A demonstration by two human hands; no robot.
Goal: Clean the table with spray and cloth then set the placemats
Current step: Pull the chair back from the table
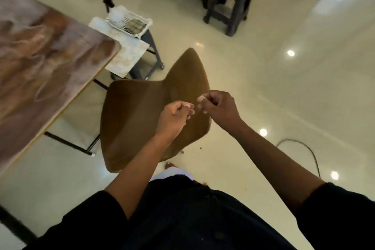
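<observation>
Two hands — left hand [176, 114], right hand [218, 105] — loosely curled, holding nothing, above one brown chair [142, 119] beside one table [40, 63].

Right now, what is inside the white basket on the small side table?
The white basket holds a white spray bottle with a dark trigger, and flat patterned pieces, possibly placemats. Anything beneath them is covered.

Obstacle directly below my left hand [174, 116] and right hand [220, 106]: brown chair [142, 119], its back rising between me and the small side table [127, 53]. The tabletop [46, 63] lies bare to my left, open to reach from its near edge; the side table's far end is taken by a white basket [134, 24] and spray bottle [114, 13]. Open floor [284, 87] to my right, with a dark stool [231, 4] well beyond and a cable [304, 148] lying near my right arm.
</observation>
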